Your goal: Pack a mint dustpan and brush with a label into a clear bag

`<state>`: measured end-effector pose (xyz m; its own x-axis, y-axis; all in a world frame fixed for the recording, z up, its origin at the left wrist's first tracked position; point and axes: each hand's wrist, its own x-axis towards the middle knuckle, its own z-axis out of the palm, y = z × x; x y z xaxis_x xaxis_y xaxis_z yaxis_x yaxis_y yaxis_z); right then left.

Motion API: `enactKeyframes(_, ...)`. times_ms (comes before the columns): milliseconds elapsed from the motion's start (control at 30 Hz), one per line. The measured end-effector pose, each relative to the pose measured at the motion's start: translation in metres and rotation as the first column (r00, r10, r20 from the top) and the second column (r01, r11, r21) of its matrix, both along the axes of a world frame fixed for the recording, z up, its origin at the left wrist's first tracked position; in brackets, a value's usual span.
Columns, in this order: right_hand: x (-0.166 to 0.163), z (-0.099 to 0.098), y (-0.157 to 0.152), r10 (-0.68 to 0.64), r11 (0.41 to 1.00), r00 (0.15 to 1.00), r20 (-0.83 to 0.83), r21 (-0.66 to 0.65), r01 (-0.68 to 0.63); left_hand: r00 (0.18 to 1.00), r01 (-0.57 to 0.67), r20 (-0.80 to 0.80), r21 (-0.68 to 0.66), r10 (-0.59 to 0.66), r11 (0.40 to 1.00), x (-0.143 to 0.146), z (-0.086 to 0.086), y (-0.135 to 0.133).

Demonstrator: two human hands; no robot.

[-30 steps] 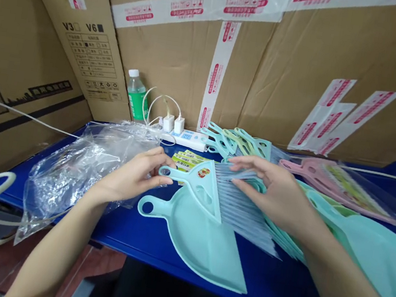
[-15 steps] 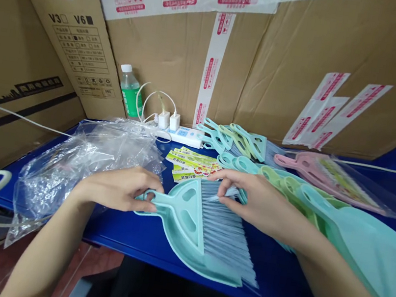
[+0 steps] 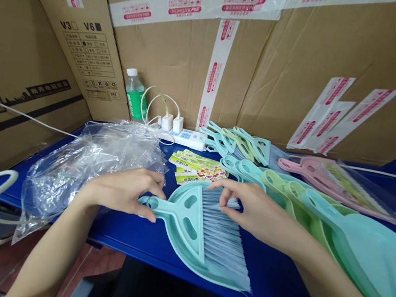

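Observation:
A light-blue dustpan (image 3: 176, 247) lies on the blue table, with a matching hand brush (image 3: 193, 217) nested on it. The brush's grey-blue bristles (image 3: 223, 239) point right across the pan. My left hand (image 3: 128, 190) is closed round the stacked handles, thumb in front and fingers behind. Over the upper bristles is my right hand (image 3: 240, 199), its index finger stretched toward the pan's far rim and its other fingers curled. A gap shows between thumb and fingers, and they grip nothing that I can make out.
Clear plastic bags (image 3: 96, 153) lie left. Printed cards (image 3: 197, 168) sit behind the pan. Several dustpans (image 3: 366, 243) overlap at right, with more brushes (image 3: 243, 143) behind. A pink bagged set (image 3: 327, 180), power strip (image 3: 192, 140) and bottle (image 3: 134, 97) stand along the cardboard.
The whole view has shifted slightly. My right hand's fingers have loosened a little at the bristles, which lie flatter against the pan. My left hand keeps its hold on the handles.

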<state>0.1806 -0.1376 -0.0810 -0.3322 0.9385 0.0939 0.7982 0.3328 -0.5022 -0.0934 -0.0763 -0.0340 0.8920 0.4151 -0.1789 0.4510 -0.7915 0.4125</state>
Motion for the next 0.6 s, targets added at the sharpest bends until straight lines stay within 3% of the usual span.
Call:
enactKeyframes(233,-0.005,0.003,-0.002,-0.02,0.994,0.999,0.046,0.11,0.015,1.0,0.027,-0.003,0.016,-0.027,1.0,0.0,-0.003,0.001)
enactKeyframes(367,-0.011,0.004,-0.001,-0.081,0.953,0.991,0.106,0.3,0.046,0.999,0.032,0.003,0.015,-0.032,0.999,0.001,-0.005,0.003)
enactKeyframes(467,-0.015,0.0,-0.001,0.042,0.934,0.995,0.086,0.349,-0.07,0.999,0.035,0.014,0.007,-0.035,0.999,0.002,-0.007,0.005)
enactKeyframes(600,-0.019,-0.007,-0.003,0.221,0.938,0.972,0.074,0.255,-0.233,0.999,0.02,0.039,0.009,-0.021,1.0,0.003,-0.01,0.007)
